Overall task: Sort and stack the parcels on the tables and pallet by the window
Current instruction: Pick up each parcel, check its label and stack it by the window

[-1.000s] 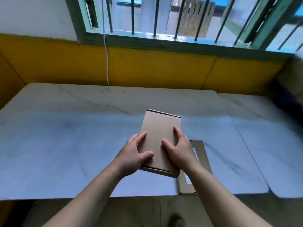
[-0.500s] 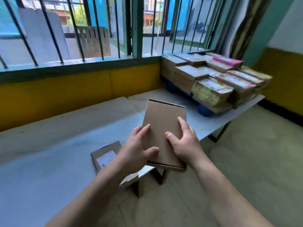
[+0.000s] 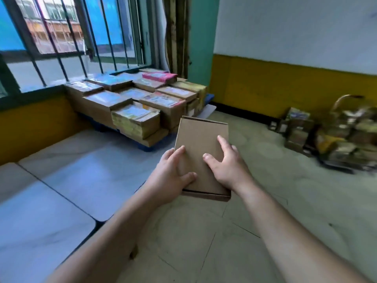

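A flat brown cardboard parcel [image 3: 201, 144] is held in the air in front of me, over the floor. My left hand [image 3: 171, 176] grips its near left corner, thumb on top. My right hand [image 3: 228, 166] grips its right side, fingers spread over the top face. Beyond it, under the barred window, several taped parcels [image 3: 134, 105] are stacked in rows on a blue pallet [image 3: 142, 147]. A pink parcel [image 3: 159, 77] lies on top at the back.
Two white marble-look tables [image 3: 67, 180] stand to my left, their edge near my left forearm. A heap of mixed boxes [image 3: 334, 131] sits on the floor at the right by the yellow wall. Bare tiled floor [image 3: 265, 201] lies under my hands.
I have turned right, away from the tables. The parcel has come off the tabletop and travels with both hands toward the pallet stack; the second parcel on the table has left view.
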The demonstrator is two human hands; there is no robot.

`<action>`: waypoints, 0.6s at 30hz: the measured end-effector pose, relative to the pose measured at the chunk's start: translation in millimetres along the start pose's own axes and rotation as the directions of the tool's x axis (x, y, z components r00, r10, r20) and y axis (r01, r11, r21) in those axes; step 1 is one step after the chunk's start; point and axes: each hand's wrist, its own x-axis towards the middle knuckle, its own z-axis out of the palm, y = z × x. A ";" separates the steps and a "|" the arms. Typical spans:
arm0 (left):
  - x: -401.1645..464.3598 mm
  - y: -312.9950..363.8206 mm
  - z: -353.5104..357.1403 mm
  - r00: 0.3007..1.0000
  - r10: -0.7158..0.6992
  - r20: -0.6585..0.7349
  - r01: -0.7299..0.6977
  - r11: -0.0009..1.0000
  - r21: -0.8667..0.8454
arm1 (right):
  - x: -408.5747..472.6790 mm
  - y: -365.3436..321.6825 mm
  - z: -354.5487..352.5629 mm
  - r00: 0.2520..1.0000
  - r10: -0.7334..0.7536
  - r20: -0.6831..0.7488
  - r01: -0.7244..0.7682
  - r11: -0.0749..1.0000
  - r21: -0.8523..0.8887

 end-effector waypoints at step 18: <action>285.8 27.1 39.6 0.982 0.127 0.138 -0.126 0.992 -0.018 | 254.1 53.1 -44.3 0.987 0.132 -0.092 -0.136 0.990 -0.034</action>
